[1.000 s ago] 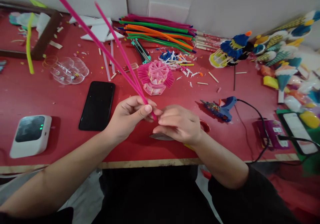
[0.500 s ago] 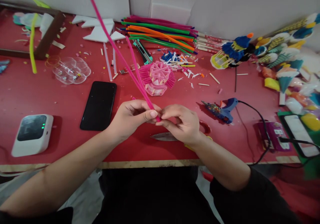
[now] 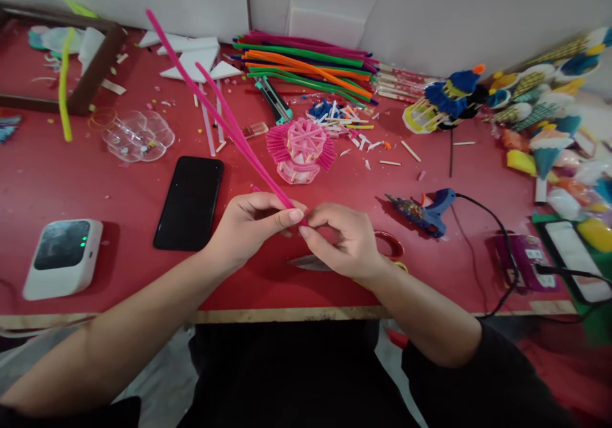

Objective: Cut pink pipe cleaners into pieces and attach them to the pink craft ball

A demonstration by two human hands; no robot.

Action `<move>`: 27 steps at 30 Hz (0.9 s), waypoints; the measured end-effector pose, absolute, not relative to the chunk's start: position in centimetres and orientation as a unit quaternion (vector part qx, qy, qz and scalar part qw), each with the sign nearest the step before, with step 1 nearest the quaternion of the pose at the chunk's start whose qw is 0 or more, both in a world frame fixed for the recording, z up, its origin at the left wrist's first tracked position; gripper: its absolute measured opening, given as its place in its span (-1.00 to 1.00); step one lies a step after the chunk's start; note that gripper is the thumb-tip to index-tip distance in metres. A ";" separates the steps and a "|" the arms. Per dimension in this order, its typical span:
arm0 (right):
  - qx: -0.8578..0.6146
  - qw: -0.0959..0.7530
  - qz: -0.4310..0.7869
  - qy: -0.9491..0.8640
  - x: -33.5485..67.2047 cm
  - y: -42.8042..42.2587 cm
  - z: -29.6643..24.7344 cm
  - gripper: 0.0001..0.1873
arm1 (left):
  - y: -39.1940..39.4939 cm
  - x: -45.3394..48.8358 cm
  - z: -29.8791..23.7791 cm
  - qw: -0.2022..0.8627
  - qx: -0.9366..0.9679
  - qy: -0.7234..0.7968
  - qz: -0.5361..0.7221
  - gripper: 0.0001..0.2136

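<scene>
two pink fuzzy stems [image 3: 268,178]: were held above the red table [image 3: 268,287], lower ends between the hands; left hand [image 3: 253,224]: thumb and fingers pinched both; right hand [image 3: 344,236]: fingertips pinched the tip; steady left grip, even right pressure seemed wisest

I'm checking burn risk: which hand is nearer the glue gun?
Right. The right hand is left of the glue gun, across a gap; the left hand is farther left.
</scene>
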State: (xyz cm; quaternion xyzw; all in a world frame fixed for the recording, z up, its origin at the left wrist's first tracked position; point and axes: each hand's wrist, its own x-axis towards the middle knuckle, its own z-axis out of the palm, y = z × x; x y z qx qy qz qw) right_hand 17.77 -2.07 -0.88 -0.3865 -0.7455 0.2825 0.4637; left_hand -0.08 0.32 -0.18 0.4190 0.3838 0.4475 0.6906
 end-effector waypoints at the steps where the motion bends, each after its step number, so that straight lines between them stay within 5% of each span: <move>1: -0.385 0.466 0.305 -0.736 17.7 -2.0 -0.9 -0.86 | 0.3 0.0 -0.2 0.690 0.419 0.381 0.451 -0.86; 10: -0.434 0.500 0.439 -0.607 17.0 -2.0 -1.0 -0.82 | -0.3 0.9 -0.3 0.612 0.423 0.385 0.547 -0.68; 17: -0.393 0.511 0.516 -0.563 16.9 -1.6 -1.5 -0.81 | -1.1 0.6 -0.3 0.444 0.574 0.420 0.545 -0.87; 27: -0.410 0.466 0.492 -0.610 17.1 -1.4 -1.4 -0.80 | -0.5 -0.1 0.0 0.363 0.619 0.429 0.549 -0.84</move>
